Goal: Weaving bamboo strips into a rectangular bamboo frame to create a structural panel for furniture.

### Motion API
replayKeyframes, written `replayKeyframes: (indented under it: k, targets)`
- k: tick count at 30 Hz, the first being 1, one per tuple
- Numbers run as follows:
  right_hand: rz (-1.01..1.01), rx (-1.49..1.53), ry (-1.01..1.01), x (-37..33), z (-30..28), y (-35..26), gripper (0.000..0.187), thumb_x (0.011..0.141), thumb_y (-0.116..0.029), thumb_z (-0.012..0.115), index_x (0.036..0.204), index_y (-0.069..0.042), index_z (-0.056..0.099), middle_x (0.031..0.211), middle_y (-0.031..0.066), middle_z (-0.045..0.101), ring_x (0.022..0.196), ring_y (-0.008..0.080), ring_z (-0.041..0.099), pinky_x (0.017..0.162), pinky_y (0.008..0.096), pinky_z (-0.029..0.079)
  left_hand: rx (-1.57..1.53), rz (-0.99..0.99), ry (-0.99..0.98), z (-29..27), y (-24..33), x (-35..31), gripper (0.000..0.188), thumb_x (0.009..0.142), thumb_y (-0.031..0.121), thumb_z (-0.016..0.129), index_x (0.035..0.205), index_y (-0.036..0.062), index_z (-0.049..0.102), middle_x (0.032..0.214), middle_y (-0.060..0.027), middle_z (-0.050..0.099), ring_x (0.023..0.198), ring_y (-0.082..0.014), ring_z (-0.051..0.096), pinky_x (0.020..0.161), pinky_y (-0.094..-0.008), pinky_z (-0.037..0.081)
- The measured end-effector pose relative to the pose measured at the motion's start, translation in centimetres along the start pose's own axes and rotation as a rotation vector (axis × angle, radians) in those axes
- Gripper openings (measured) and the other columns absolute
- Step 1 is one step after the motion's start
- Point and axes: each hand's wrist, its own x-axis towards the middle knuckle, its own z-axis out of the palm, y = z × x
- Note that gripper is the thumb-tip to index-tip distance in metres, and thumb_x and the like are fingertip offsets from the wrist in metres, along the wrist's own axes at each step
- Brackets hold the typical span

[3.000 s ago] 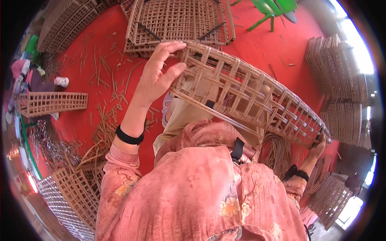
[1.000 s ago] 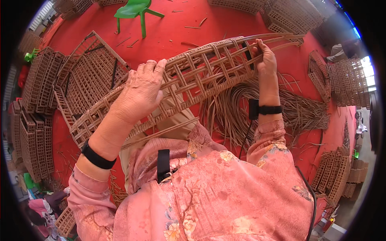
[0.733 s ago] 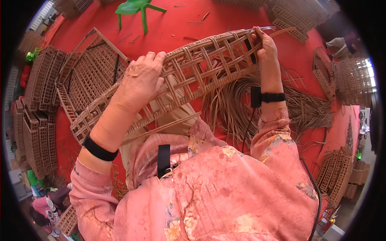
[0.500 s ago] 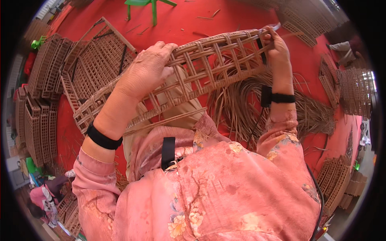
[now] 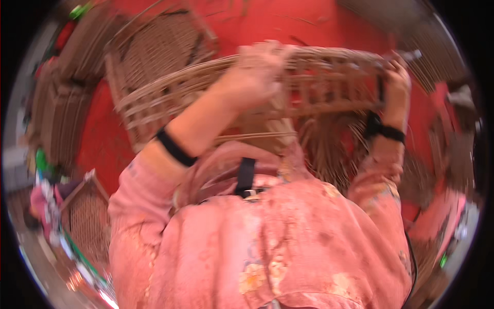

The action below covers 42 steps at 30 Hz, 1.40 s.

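A brown woven basket [image 5: 339, 55] with open lattice sides is held tilted across my lap, one long side raised. My left hand [image 5: 261, 72] is closed over the upper rim near its middle. At the rim's right end, my right hand [image 5: 397, 82] is closed around the basket's corner. A small pale thing [image 5: 411, 55] sticks out by its fingertips, too blurred to name. The basket's woven bottom [image 5: 162, 49] shows beyond the raised side at the upper left. A few loose brown strips [image 5: 252, 136] lie under the near edge. Motion smears both hands.
A heap of brown strips [image 5: 332, 144] lies on the red floor [image 5: 105, 139] under the basket. Stacks of woven baskets [image 5: 62, 121] stand at the left, with more at the right. Another person in pink [image 5: 41, 203] is at the lower left, near a woven panel [image 5: 87, 224].
Both hands and the basket have shifted right in the picture. The whole surroundings have swung too, and the picture is now blurred. Both hands stay on the basket.
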Motion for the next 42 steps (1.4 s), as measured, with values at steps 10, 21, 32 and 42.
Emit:
replayKeyframes:
  k: [10,21,32,42]
  targets:
    - [-0.056,-0.291,-0.002,-2.5,0.9,-3.3,0.019,0.092,-0.005,0.057,0.110,-0.003,0.062,0.105,0.0041,0.060,0.097,0.0164,0.057,0.086,0.0281,0.050,0.087,-0.124,0.077,-2.8,2.6,-3.3,0.058,0.076,0.023,0.080,0.127,0.0034,0.061,0.118,-0.0165,0.062,0.115,-0.0334,0.059,0.097,-0.0480,0.046]
    - [0.632,0.318,0.456,0.7,-8.4,-2.0,0.042,0.099,-0.027,0.066,0.133,-0.005,0.054,0.126,0.0160,0.063,0.101,0.0195,0.066,0.080,0.0249,0.056,0.102,-0.438,0.282,-10.4,0.1,-24.3,0.028,0.079,0.017,0.079,0.105,0.0108,0.070,0.110,-0.0053,0.063,0.114,-0.0259,0.056,0.100,-0.0435,0.042]
    - [0.120,-0.300,-0.548,-13.9,33.5,-22.4,0.034,0.089,-0.007,0.060,0.120,0.005,0.066,0.118,0.0132,0.068,0.107,0.0210,0.065,0.095,0.0322,0.051,-0.207,-0.275,0.198,-10.8,3.2,-22.0,0.022,0.080,0.028,0.076,0.083,0.0089,0.064,0.078,-0.0062,0.060,0.077,-0.0273,0.063,0.074,-0.0399,0.050]
    - [0.475,-0.180,-1.005,-14.9,35.0,-22.3,0.009,0.089,-0.002,0.068,0.095,0.004,0.071,0.071,0.0067,0.068,0.059,0.0081,0.063,0.056,0.0245,0.052,-1.111,-0.292,1.135,-16.5,-3.3,-37.4,0.032,0.099,0.026,0.064,0.074,0.0055,0.066,0.061,0.0021,0.048,0.053,-0.0072,0.035,0.053,-0.0262,0.029]
